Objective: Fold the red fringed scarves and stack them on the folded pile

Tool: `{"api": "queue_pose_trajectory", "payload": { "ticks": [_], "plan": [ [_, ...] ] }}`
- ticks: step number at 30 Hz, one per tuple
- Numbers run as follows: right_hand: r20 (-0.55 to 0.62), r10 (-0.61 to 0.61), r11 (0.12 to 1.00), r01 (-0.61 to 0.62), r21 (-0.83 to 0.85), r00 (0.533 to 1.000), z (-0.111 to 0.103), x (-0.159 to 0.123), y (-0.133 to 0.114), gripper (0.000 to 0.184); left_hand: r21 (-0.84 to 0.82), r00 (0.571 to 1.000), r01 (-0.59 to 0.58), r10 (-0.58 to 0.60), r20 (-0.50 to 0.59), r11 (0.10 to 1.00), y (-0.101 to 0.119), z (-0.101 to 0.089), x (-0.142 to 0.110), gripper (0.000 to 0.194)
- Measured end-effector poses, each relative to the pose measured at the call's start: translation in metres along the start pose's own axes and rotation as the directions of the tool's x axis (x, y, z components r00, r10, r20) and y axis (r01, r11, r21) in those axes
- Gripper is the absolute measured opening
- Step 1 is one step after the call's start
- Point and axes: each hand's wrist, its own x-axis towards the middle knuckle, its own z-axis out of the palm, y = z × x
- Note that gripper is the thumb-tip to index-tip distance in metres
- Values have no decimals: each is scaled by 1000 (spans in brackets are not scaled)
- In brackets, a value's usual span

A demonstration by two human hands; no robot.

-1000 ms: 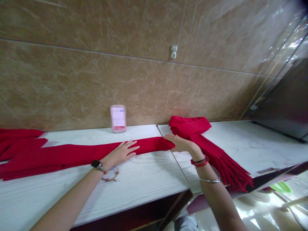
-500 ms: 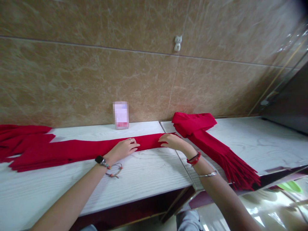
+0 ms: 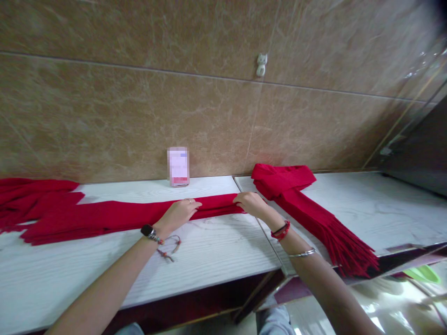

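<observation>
A long red scarf (image 3: 129,215), folded into a narrow strip, lies across the white tabletop. My left hand (image 3: 179,211) pinches the scarf near its middle, fingers closed on the cloth, with a crease running between the hands. At the strip's right end, my right hand (image 3: 251,204) grips the fabric with its fingers bent together. To the right of that hand lies a second red scarf (image 3: 303,211), bent over at the top, its fringe hanging at the table's front edge. More red fabric (image 3: 38,190) is bunched at the far left, partly out of view.
A phone (image 3: 178,166), its screen blurred, leans upright against the brown marbled wall (image 3: 139,116). A small white cat-shaped hook (image 3: 261,64) is fixed on the wall. The white table (image 3: 209,253) has a seam near my right hand. A green basin (image 3: 423,273) stands low at the right.
Both hands have closed their fingers on the scarf, and the strip between them has become narrower, with a lengthwise crease. The view has shifted slightly.
</observation>
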Motion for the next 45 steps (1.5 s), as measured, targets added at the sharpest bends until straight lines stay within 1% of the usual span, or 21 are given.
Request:
{"api": "queue_pose_trajectory", "payload": {
  "ticks": [2, 5, 8, 11, 14, 16, 19, 22, 24, 26, 29, 31, 34, 37, 40, 42, 45],
  "plan": [
    [-13, 3, 1000, -3, -13, 1000, 3, 2, 1, 22, 16, 999, -13, 13, -29, 1000, 0, 1, 0, 23],
    [-57, -64, 998, 62, -33, 996, 6, 3, 1, 20, 24, 997, -32, 34, -67, 999, 0, 2, -1, 22],
    [-103, -123, 992, 121, -32, 987, 9, 4, 1, 21, -4, 994, -44, 44, -98, 999, -1, 3, -2, 22],
    [-95, -139, 990, 136, -44, 986, 12, 5, 1, 22, -10, 993, -49, 48, -105, 999, -1, 3, -2, 22],
    [-79, -146, 988, 141, -63, 986, 14, 7, 0, 21, 4, 994, -56, 56, -89, 998, 0, 3, -2, 22],
    [-88, -131, 990, 125, -70, 988, 14, 7, -2, 21, 14, 996, -64, 65, -58, 998, 0, 3, -2, 23],
    [-129, -87, 995, 81, -50, 988, 14, 7, -3, 21, 27, 997, -74, 74, 15, 997, 1, -1, -2, 25],
    [-172, -56, 998, 55, -14, 983, 13, 7, -3, 24, 41, 994, -75, 71, 80, 996, 1, -9, -3, 25],
    [-197, -53, 999, 53, -8, 979, 12, 7, -2, 24, 29, 995, -68, 65, 80, 997, 1, -15, -3, 24],
    [-233, -65, 998, 64, -11, 970, 10, 6, 0, 22, -12, 997, -54, 54, 56, 998, 1, -19, -4, 24],
    [-273, -119, 993, 120, -12, 955, 5, 3, 3, 20, -96, 999, -31, 34, 33, 995, 1, -20, -4, 26],
    [-247, -165, 986, 168, -8, 955, 3, 1, 5, 19, -136, 998, -24, 31, 49, 990, 2, -18, -5, 30],
    [-143, -217, 975, 222, 17, 966, 6, -2, 6, 23, -158, 990, -17, 39, 134, 987, 3, -16, -7, 36],
    [-62, -240, 969, 242, 40, 969, 10, -2, 6, 29, -170, 979, -13, 47, 200, 985, 4, -17, -7, 44],
    [-42, -237, 971, 239, 33, 971, 11, -1, 5, 29, -189, 975, -31, 71, 208, 981, 5, -17, -7, 51],
    [-84, -225, 974, 224, -15, 971, 9, 0, 4, 26, -193, 979, -38, 75, 188, 980, 5, -17, -6, 51],
    [-243, -179, 981, 154, -118, 953, 7, 1, 2, 21, -206, 994, -28, 49, 95, 978, 3, -17, -5, 48]
  ]
}}
